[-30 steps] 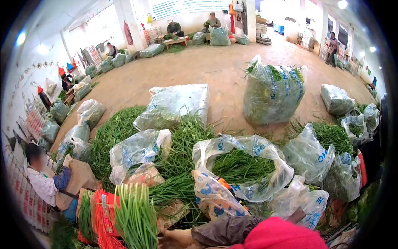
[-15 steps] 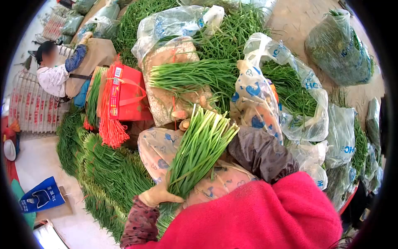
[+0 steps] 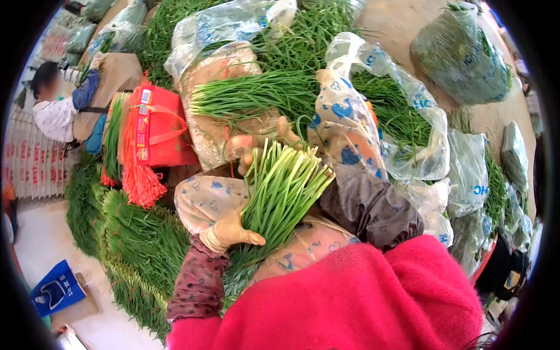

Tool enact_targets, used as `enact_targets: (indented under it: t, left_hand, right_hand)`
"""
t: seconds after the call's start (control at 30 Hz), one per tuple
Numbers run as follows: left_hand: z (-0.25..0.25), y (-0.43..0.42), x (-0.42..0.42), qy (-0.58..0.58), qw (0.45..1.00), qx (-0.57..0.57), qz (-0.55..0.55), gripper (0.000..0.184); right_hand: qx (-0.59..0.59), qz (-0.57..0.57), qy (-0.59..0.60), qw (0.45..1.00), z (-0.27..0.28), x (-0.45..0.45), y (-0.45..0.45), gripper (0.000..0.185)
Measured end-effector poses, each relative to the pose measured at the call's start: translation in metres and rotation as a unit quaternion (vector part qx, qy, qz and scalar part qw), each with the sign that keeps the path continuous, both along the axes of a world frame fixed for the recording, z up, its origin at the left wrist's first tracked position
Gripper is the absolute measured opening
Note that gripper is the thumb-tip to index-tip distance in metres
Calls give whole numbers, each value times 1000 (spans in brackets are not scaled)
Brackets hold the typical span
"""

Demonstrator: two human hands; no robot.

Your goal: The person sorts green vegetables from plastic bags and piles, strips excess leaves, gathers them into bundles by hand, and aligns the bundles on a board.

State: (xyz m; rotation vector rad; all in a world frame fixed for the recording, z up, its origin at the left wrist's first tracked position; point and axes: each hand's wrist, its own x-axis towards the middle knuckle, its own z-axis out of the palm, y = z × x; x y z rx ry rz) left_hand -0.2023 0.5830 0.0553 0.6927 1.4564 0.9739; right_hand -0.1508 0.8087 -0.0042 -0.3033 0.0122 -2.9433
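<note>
Here in the head view, the green bundle [image 3: 284, 195] is gripped by the gloved left hand [image 3: 228, 233], pale ends pointed away from it. The right hand [image 3: 246, 153] is partly hidden behind the bundle; its grip can't be told. Beyond the left hand, a loose bunch [image 3: 254, 96] is laid across a speckled board [image 3: 207, 140], beside a red box [image 3: 169, 131].

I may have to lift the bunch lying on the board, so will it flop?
The bunch will probably sag at its leafy end, where long, thin leaves splay out. Its pale stem ends look straighter, so likely stiffer. The red strand seems to run beneath, not over the top, so stalks may slide out of a loose grip.
</note>
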Motion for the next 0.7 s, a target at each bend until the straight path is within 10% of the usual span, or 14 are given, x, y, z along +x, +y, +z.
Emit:
enact_targets:
  t: [0.07,0.3,0.4,0.53,0.7]
  left_hand:
    - [5,13,20,-255,962,-45,89,101]
    - [8,-1,53,-249,948,-25,196,74]
    - [4,-9,59,-263,936,-52,226,70]
    - [17,-6,69,-109,960,-7,258,68]
    - [8,-18,77,-86,939,-37,332,72]
  right_hand:
    - [103,-93,-160,977,22,19,18,82]
    - [263,-299,-333,855,50,55,47,85]
    - [414,-118,-278,858,54,72,58,80]
    - [349,-203,-357,842,60,62,83,64]
    - [741,-122,-235,617,58,43,96,48]
